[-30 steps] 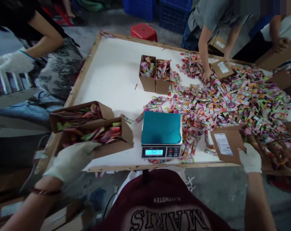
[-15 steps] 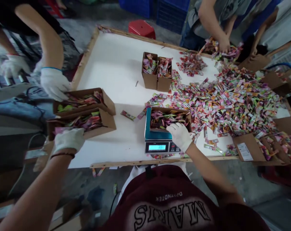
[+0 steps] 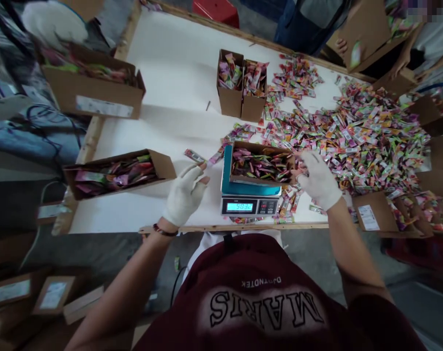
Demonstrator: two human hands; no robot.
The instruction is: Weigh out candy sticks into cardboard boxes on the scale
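A brown cardboard box (image 3: 256, 181) full of small colourful packets (image 3: 261, 163) sits on a teal-topped digital scale (image 3: 227, 178) with a lit display (image 3: 239, 207). At the box's right end is my right hand (image 3: 320, 179), in a white glove with bare fingertips. Its fingers are apart, close to the box edge and the loose packets; nothing shows in them. My left hand (image 3: 185, 192), gloved the same way, hovers left of the scale with fingers spread and empty. A single packet (image 3: 194, 156) lies just beyond it. Further left stands another filled box (image 3: 163, 165).
A large heap of packets (image 3: 353, 141) covers the table's right side. Two filled boxes (image 3: 231, 100) stand at the back. A co-worker's gloved hand (image 3: 53, 24) is at a filled box (image 3: 93, 95) far left. Wooden edging (image 3: 207, 227) borders the white table.
My left hand has left the left-hand box and moved right. My right hand has shifted to the scale box's right end. The co-worker's box has moved away, and the display digits differ.
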